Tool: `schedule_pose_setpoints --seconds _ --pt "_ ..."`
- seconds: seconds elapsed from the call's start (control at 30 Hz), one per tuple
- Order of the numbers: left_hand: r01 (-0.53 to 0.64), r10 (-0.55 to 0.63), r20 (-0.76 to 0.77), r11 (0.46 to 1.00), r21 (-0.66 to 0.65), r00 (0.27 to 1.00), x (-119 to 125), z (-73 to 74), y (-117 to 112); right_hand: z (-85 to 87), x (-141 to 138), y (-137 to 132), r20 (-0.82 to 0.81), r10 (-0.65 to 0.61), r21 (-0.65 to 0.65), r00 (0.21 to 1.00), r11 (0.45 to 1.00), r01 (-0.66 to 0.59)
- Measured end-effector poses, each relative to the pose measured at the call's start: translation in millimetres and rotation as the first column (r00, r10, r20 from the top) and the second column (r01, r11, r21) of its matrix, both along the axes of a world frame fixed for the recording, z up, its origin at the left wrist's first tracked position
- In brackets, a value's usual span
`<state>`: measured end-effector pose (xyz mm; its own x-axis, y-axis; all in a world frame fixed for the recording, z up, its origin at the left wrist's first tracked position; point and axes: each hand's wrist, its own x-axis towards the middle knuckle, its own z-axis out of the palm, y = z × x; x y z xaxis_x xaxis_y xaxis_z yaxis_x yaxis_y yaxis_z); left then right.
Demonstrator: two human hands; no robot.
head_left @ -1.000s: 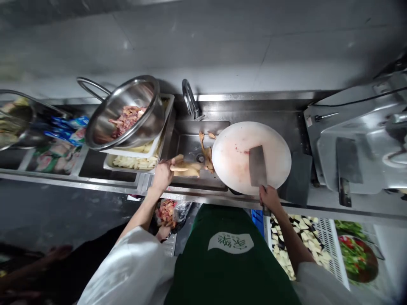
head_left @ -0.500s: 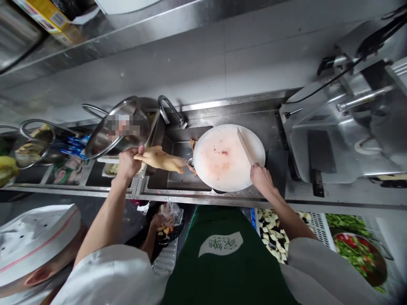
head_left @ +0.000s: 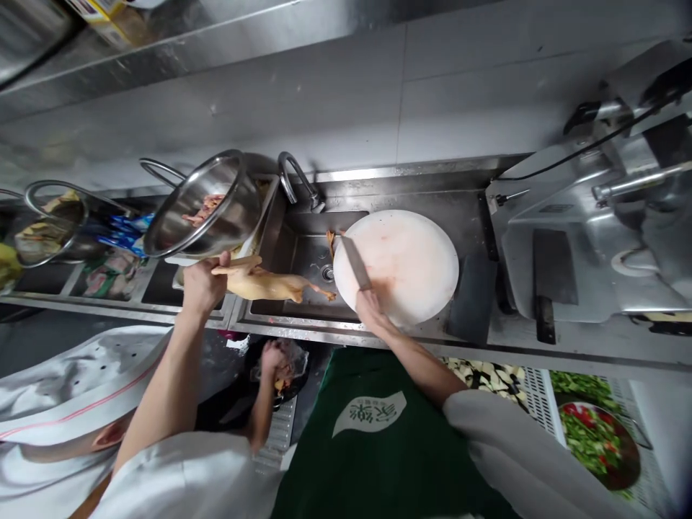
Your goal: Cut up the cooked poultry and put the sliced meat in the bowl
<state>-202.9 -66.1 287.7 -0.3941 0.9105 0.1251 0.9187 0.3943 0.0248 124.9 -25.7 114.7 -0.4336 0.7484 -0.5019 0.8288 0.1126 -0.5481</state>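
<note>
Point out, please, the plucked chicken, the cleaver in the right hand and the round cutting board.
chicken (head_left: 262, 284): head view, middle of its pale body.
cleaver (head_left: 354, 263): head view, flat of its blade.
cutting board (head_left: 414, 267): head view, bare white top to the right of the blade.

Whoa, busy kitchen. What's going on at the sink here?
A person in a green apron holds a whole plucked bird by one end in the left hand, lifted over the sink. The right hand grips a cleaver, its blade lying at the left edge of the round white cutting board. A tilted metal bowl of cut meat sits further left. Below, another person's hand is at a bag.
</note>
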Motion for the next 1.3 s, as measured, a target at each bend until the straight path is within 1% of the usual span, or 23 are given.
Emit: schedule_pose_setpoints --seconds 0.07,0.13,0.17,0.23,0.37,0.43,0.5,0.6,0.67,0.73,0.8,0.83,0.87,0.9,0.93,0.97,1.03,1.1,1.13,1.17,1.2,1.23,1.3 --pt "-0.017 0.017 -0.012 1.0 -0.001 1.0 -2 2.5 -3 5.7 -27 -4 -0.015 0.038 0.014 0.999 0.999 -0.038" --pt "-0.036 0.036 -0.019 0.999 -0.001 0.999 -4 6.2 -7 10.6 -39 -4 -0.021 0.077 0.039 0.997 0.996 -0.076" --pt "-0.04 0.04 -0.017 0.999 -0.003 0.999 -4 8.3 -8 12.4 -39 -3 -0.019 0.088 0.054 0.996 0.995 -0.087" --pt "-0.048 0.048 -0.009 0.999 -0.008 0.999 -3 12.5 -9 13.7 -27 2 0.02 0.074 0.085 0.997 0.994 -0.075" --pt "-0.07 0.07 -0.007 0.998 0.003 0.998 7 21.7 1 8.6 31 18 0.11 -0.041 0.134 0.993 0.991 0.026" --pt "-0.041 0.041 0.008 0.999 0.016 0.999 18 29.7 11 4.8 67 22 0.151 -0.107 0.173 0.983 0.982 0.08" --pt "0.009 -0.01 0.018 0.999 0.033 1.0 33 42.0 22 1.5 101 23 0.193 -0.165 0.209 0.967 0.97 0.123" --pt "0.089 -0.091 0.015 0.99 0.106 0.996 63 68.8 40 -2.8 146 21 0.236 -0.234 0.238 0.943 0.955 0.178" --pt "0.152 -0.16 0.026 0.967 0.204 0.987 87 88.8 52 -5.9 169 19 0.24 -0.264 0.258 0.934 0.945 0.2" --pt "0.218 -0.244 0.044 0.925 0.313 0.969 112 104.9 64 -9.4 186 20 0.232 -0.282 0.277 0.931 0.937 0.215" --pt "0.262 -0.315 0.076 0.881 0.394 0.946 136 109.4 77 -13.4 198 21 0.222 -0.298 0.283 0.928 0.931 0.231" --pt "0.271 -0.339 0.1 0.869 0.414 0.935 148 104.8 84 -15.4 203 21 0.22 -0.306 0.28 0.926 0.929 0.24" --pt "0.272 -0.354 0.133 0.867 0.418 0.926 158 94.7 90 -17.4 206 21 0.218 -0.312 0.273 0.925 0.929 0.249" --pt "0.267 -0.36 0.173 0.874 0.407 0.917 168 78.8 96 -19.2 209 21 0.214 -0.316 0.26 0.924 0.93 0.258" --pt "0.26 -0.359 0.214 0.886 0.385 0.908 176 57.5 101 -20.9 212 21 0.205 -0.323 0.243 0.924 0.931 0.271" --pt "0.254 -0.354 0.261 0.901 0.351 0.898 183 31.8 104 -22.5 214 20 0.192 -0.333 0.222 0.923 0.931 0.29" --pt "0.263 -0.356 0.36 0.922 0.284 0.862 194 -27.0 104 -25.0 219 20 0.15 -0.364 0.179 0.919 0.924 0.337" --pt "0.287 -0.345 0.457 0.938 0.194 0.82 201 -83.1 93 -26.9 223 19 0.11 -0.391 0.146 0.914 0.916 0.374" --pt "0.305 -0.346 0.489 0.938 0.165 0.801 204 -106.1 84 -27.7 225 18 0.098 -0.4 0.134 0.911 0.913 0.386" --pt "0.319 -0.355 0.502 0.934 0.16 0.789 205 -124.5 74 -28.5 227 18 0.093 -0.406 0.12 0.909 0.911 0.395" --pt "0.336 -0.366 0.509 0.929 0.153 0.779 206 -138.3 63 -29.2 228 17 0.093 -0.412 0.109 0.906 0.909 0.402" --pt "0.358 -0.376 0.508 0.924 0.137 0.775 206 -147.9 52 -29.9 229 17 0.095 -0.418 0.099 0.903 0.907 0.409" --pt "0.437 -0.404 0.497 0.898 0.054 0.768 203 -157.1 34 -31.2 230 16 0.096 -0.429 0.088 0.898 0.902 0.422"
